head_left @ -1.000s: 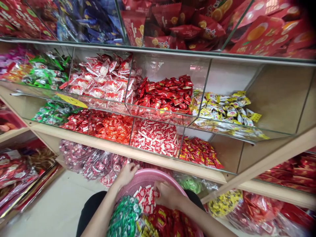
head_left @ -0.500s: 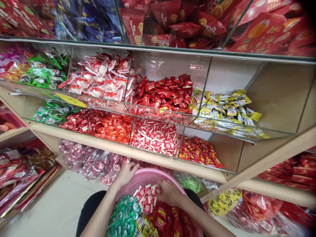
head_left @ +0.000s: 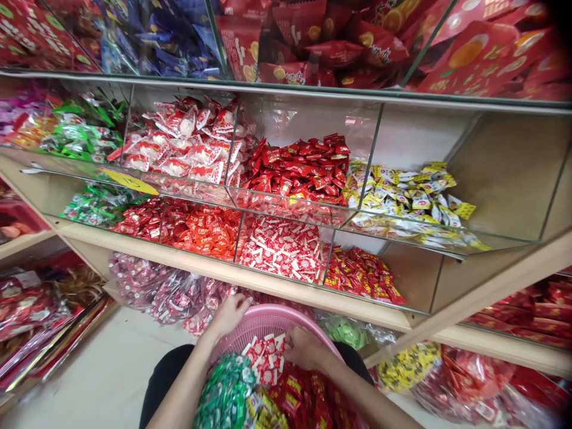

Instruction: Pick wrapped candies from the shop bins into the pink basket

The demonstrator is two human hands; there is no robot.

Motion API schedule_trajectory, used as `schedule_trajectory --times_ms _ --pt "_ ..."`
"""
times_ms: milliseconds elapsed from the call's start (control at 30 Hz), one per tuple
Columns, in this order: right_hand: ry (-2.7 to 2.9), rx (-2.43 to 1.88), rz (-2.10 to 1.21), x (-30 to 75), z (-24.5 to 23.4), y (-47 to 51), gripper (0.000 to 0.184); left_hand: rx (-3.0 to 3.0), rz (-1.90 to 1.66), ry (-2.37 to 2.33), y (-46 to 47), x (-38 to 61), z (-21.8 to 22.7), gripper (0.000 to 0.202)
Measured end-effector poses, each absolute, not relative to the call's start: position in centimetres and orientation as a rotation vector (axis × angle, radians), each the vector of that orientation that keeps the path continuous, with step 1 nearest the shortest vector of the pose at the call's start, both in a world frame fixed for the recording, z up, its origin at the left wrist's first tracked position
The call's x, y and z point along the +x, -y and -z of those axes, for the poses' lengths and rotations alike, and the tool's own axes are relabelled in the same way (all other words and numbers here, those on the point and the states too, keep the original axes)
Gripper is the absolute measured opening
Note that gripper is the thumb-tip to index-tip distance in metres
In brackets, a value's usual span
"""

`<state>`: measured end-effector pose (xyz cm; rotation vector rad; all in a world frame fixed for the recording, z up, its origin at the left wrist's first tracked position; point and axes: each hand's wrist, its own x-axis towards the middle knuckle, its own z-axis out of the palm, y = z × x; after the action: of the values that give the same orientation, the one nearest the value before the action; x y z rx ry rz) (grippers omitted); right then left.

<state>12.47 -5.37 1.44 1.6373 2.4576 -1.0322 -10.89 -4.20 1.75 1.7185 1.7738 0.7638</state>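
Note:
A pink plastic basket (head_left: 263, 322) rests on my lap, filled with wrapped candies: green ones (head_left: 226, 393) at the left, red-and-white ones (head_left: 266, 356) in the middle, red ones (head_left: 308, 399) at the right. My left hand (head_left: 230, 314) grips the basket's far left rim. My right hand (head_left: 304, 348) is down in the basket with its fingers curled on the red-and-white candies.
Glass-fronted shelf bins in front hold sorted candies: red-and-white (head_left: 281, 247), orange-red (head_left: 205, 229), red (head_left: 361, 274), yellow (head_left: 406, 196), green (head_left: 89, 202). A wooden shelf edge (head_left: 250, 280) runs just beyond the basket. Bagged candy (head_left: 161, 292) lies below it. Pale floor (head_left: 102, 369) is at the left.
My right hand has shifted slightly among the red-and-white candies in the basket. My left hand stays on the rim.

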Motion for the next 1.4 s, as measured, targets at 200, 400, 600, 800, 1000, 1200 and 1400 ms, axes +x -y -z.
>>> schedule_trajectory --times_ms 200,400,600,800,1000,1200,1400 --pt "-2.467 1.567 1.022 12.4 -0.7 5.5 0.008 1.716 -0.766 -1.768 4.2 -11.0 -1.6 0.035" --pt "-2.467 1.528 1.2 12.0 -1.2 5.8 0.014 1.71 -0.774 -1.763 4.3 -10.8 -2.0 0.032" --pt "-2.457 1.638 0.926 12.2 -2.2 5.9 0.021 1.705 -0.766 -1.765 4.3 -10.7 -2.3 0.033" --pt "-2.433 1.657 0.478 11.6 -2.7 7.2 0.045 1.703 -0.763 -1.775 4.3 -10.7 -2.2 0.035" --pt "-2.475 1.601 0.314 11.2 -0.8 7.8 0.044 1.707 -0.77 -1.778 4.4 -10.8 -2.1 0.036" --pt "-2.56 1.579 0.252 11.4 -3.4 8.3 0.037 1.703 -0.775 -1.772 4.4 -10.8 -2.2 0.038" --pt "-2.832 1.449 0.292 11.3 -12.8 8.0 0.027 1.722 -0.774 -1.752 4.3 -10.6 -2.4 0.041"
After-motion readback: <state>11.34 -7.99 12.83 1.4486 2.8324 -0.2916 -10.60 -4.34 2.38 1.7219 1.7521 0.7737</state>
